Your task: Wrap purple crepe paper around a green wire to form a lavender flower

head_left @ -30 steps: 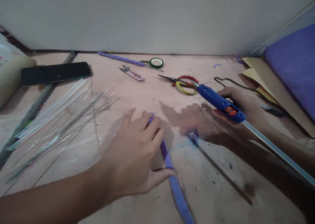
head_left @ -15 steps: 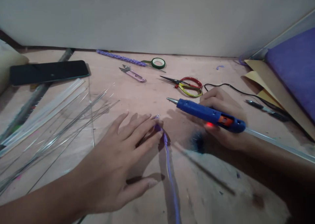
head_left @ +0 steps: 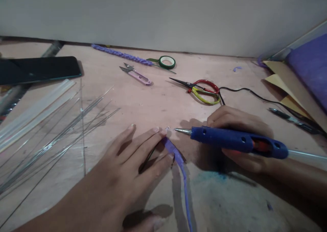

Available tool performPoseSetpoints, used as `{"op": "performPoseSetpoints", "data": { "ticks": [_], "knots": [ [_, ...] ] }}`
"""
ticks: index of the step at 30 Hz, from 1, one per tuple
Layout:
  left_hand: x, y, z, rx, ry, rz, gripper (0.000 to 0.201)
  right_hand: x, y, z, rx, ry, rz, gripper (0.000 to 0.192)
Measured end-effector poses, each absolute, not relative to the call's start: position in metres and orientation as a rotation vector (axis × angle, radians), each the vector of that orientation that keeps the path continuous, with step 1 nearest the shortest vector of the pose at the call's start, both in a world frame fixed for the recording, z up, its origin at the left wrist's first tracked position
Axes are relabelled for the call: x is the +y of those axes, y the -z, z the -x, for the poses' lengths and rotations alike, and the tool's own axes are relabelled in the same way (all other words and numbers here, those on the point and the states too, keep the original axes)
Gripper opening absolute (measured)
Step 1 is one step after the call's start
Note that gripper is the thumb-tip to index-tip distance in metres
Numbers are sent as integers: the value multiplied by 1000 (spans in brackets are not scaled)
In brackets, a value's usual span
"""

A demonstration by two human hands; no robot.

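Right hand point(head_left: 238, 119), clasping glue gun point(head_left: 221, 138), nearer strip point(head_left: 179, 159); left hand point(head_left: 131, 169) splayed on it.

View: head, single | Position: worn on the person's head, above the table point(head_left: 143, 102) | Facing: forward and down | Nearness: left hand point(head_left: 127, 167) and right hand point(head_left: 237, 119) close below, grey wall point(head_left: 153, 17) farther, filling the top of the frame

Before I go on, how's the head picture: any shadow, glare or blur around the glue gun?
Head view: dim light, with dark shadow under the glue gun and right hand; head view: bright glints on the thin wires; head view: fine detail is soft, though the nozzle outline is readable.
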State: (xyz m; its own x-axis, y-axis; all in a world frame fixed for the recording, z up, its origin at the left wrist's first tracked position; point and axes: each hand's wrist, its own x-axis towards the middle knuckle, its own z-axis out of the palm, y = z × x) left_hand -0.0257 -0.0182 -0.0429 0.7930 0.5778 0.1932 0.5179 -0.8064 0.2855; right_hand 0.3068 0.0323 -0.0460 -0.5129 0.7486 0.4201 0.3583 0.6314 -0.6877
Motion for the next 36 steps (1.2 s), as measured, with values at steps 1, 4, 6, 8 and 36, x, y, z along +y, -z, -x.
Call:
{"op": "performPoseSetpoints", "data": {
  "ticks": [1, 4, 6, 8, 36],
  "knots": [
    [-19, 43, 27, 852, -409, -2750, 76, 33, 47, -307, -2137, -691, 861, 14],
    [-21, 43, 29, 898, -517, -2637, 70, 33, 48, -308, -2167, -690, 817, 20],
    [-20, 40, 27, 981, -664, -2482, 52, 30, 44, -307, -2180, -686, 831, 23],
    [-17, 37, 24, 1053, -804, -2309, 27, 24, 38, -306, -2199, -687, 871, 23],
    [-14, 26, 9, 1146, -949, -2133, 18, 6, 33, -286, -2178, -874, 858, 52]
  ]
}}
